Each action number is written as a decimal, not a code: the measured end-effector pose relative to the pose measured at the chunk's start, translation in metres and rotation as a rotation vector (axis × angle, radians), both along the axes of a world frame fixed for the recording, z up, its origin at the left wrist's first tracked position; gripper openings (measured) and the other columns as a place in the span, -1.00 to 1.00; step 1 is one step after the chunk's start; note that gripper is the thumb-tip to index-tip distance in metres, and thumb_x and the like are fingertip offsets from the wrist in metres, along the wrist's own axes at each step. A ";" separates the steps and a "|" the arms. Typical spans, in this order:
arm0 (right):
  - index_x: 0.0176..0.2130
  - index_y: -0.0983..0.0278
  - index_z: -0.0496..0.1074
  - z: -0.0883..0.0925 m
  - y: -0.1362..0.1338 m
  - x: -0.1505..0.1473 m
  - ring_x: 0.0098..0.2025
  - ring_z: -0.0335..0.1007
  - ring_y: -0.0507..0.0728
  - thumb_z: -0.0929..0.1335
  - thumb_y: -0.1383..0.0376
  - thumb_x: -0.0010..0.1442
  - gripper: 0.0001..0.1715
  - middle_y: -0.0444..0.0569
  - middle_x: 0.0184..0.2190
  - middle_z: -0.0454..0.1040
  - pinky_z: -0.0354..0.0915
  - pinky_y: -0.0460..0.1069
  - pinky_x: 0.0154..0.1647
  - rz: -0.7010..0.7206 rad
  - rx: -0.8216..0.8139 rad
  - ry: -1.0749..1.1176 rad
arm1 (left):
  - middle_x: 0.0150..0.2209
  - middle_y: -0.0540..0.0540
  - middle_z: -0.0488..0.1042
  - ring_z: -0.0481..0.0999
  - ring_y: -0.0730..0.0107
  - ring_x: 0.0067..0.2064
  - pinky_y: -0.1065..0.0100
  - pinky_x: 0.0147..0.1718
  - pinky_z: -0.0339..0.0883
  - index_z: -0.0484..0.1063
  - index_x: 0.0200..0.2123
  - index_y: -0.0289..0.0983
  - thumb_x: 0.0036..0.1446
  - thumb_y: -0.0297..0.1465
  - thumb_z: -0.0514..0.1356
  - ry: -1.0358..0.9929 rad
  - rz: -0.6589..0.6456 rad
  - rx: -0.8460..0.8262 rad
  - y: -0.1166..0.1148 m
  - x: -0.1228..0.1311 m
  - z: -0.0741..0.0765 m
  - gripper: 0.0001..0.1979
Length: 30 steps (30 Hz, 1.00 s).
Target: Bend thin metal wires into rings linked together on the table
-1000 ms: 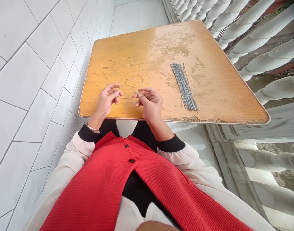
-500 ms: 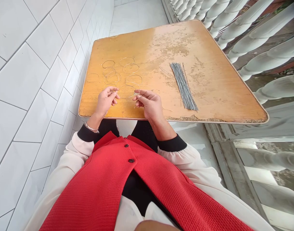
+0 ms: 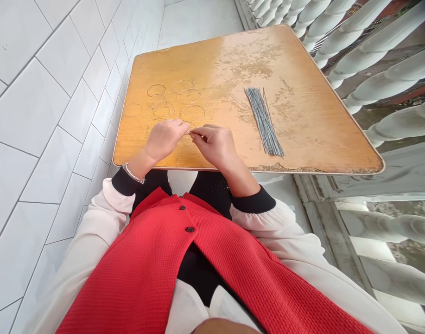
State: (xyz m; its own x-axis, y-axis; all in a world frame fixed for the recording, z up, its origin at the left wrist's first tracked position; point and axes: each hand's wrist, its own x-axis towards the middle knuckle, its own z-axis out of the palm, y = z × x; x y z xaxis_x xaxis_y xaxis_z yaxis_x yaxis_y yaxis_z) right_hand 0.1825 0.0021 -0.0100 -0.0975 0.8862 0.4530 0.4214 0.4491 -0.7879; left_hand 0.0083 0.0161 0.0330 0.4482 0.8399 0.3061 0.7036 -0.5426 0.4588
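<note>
In the head view, your two hands meet near the close edge of the surface [image 3: 215, 69]; take that meeting point as the clock's centre. Your right hand [image 3: 215, 144] has thumb and forefinger pinched together on a thin wire [image 3: 189, 132], just above the surface; your left hand [image 3: 165, 138] curls in with its tips at the same spot, but its grip is hidden, so whether it has the wire too you cannot tell from here. The wire is so slim that it could slide from the pinch if the fingertips slacken, and a sharp end could prick you. Its curve also seems to lie over or beside the wire rings [image 3: 189, 102] towards 12 o'clock, so a sideways pull might snag and drag them; you cannot tell which parts touch. More rings overlap at 10 and 11, easily tangled. The bundle of grey wires [image 3: 264, 123] lies well apart near 3. The wood-toned surface is worn pale around 1 and 2, its near edge chipped at 4. A white tiled wall [image 3: 73, 83] runs along 9 and 10, a pale balustrade [image 3: 379, 79] along 2 and 3, and light flooring [image 3: 201, 23] shows beyond at 12.
</note>
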 end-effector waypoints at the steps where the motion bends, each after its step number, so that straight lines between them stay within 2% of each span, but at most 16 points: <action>1: -0.51 0.16 0.55 0.002 0.000 0.003 -0.41 0.31 0.11 0.39 0.38 0.15 -0.76 -0.09 -0.53 0.43 0.24 0.05 -0.24 -0.015 0.013 -0.022 | -0.46 -0.01 0.21 0.30 0.30 -0.32 0.29 -0.22 0.09 0.35 -0.47 -0.22 0.28 -0.42 0.19 0.021 0.010 -0.011 0.000 -0.001 0.003 -0.77; 4: -0.47 0.16 0.56 0.003 0.000 0.009 -0.38 0.33 0.13 0.40 0.36 0.17 -0.80 -0.06 -0.48 0.46 0.25 0.07 -0.19 -0.023 0.032 -0.091 | -0.45 -0.01 0.21 0.25 0.34 -0.34 0.30 -0.25 0.03 0.31 -0.45 -0.22 0.33 -0.33 0.17 0.076 0.033 -0.001 0.000 -0.006 0.010 -0.73; 8: -0.37 0.22 0.55 0.001 -0.001 0.006 -0.34 0.40 0.15 0.33 0.35 0.22 -0.81 0.00 -0.40 0.53 0.26 0.06 -0.22 -0.029 0.073 -0.248 | -0.41 -0.07 0.40 0.33 0.30 -0.35 0.28 -0.32 0.01 0.37 -0.40 -0.21 0.35 -0.24 0.13 0.205 0.080 0.103 -0.003 -0.011 0.009 -0.73; 11: -0.34 0.25 0.51 -0.003 -0.002 -0.003 -0.33 0.45 0.15 0.27 0.36 0.25 -0.78 0.03 -0.39 0.56 0.29 0.05 -0.25 -0.073 0.105 -0.304 | -0.32 -0.13 0.54 0.43 0.25 -0.30 0.25 -0.33 0.06 0.46 -0.30 -0.21 0.38 -0.20 0.09 0.279 0.139 0.138 -0.004 -0.009 0.009 -0.72; 13: -0.33 0.25 0.48 -0.006 -0.002 -0.009 -0.38 0.46 0.13 0.26 0.35 0.25 -0.79 -0.01 -0.44 0.54 0.32 0.04 -0.26 -0.111 0.095 -0.236 | -0.28 -0.16 0.58 0.48 0.23 -0.27 0.23 -0.33 0.10 0.48 -0.25 -0.23 0.39 -0.18 0.07 0.309 0.166 0.138 -0.004 -0.005 0.010 -0.70; 16: -0.32 0.23 0.45 -0.011 -0.001 -0.018 -0.51 0.43 0.05 0.28 0.30 0.27 -0.84 -0.13 -0.52 0.48 0.36 0.01 -0.33 -0.141 0.015 -0.023 | -0.25 -0.20 0.60 0.53 0.21 -0.24 0.23 -0.33 0.12 0.48 -0.23 -0.24 0.39 -0.17 0.06 0.303 0.180 0.129 -0.002 -0.002 0.012 -0.68; 20: -0.34 0.24 0.43 -0.011 0.000 -0.023 -0.60 0.41 -0.01 0.36 0.22 0.24 -0.84 -0.19 -0.55 0.46 0.34 -0.07 -0.49 -0.122 -0.155 0.290 | -0.31 -0.12 0.57 0.53 0.27 -0.26 0.27 -0.32 0.13 0.45 -0.32 -0.22 0.34 -0.25 0.16 0.061 0.172 0.113 0.001 -0.006 0.009 -0.78; 24: -0.37 0.26 0.41 -0.008 0.001 -0.020 -0.61 0.41 -0.05 0.43 0.18 0.20 -0.78 -0.19 -0.55 0.48 0.35 -0.12 -0.55 -0.068 -0.303 0.604 | -0.50 0.01 0.46 0.47 0.44 -0.41 0.36 -0.34 0.18 0.43 -0.42 -0.22 0.33 -0.36 0.16 -0.268 0.186 0.025 -0.002 -0.017 -0.005 -0.77; 28: -0.36 0.25 0.41 -0.007 -0.001 -0.019 -0.57 0.45 -0.06 0.47 0.16 0.18 -0.76 -0.19 -0.51 0.51 0.40 -0.15 -0.52 -0.009 -0.397 0.805 | -0.56 0.11 0.41 0.35 0.61 -0.58 0.47 -0.45 0.20 0.45 -0.37 -0.24 0.31 -0.44 0.16 -0.549 0.210 -0.208 -0.007 -0.020 -0.020 -0.83; 30: -0.36 0.24 0.41 -0.007 -0.004 -0.021 -0.54 0.47 -0.06 0.46 0.20 0.19 -0.79 -0.19 -0.50 0.51 0.42 -0.15 -0.49 0.007 -0.430 0.885 | -0.55 0.10 0.43 0.37 0.64 -0.59 0.51 -0.53 0.17 0.45 -0.36 -0.26 0.32 -0.46 0.14 -0.702 0.243 -0.359 -0.011 -0.017 -0.023 -0.83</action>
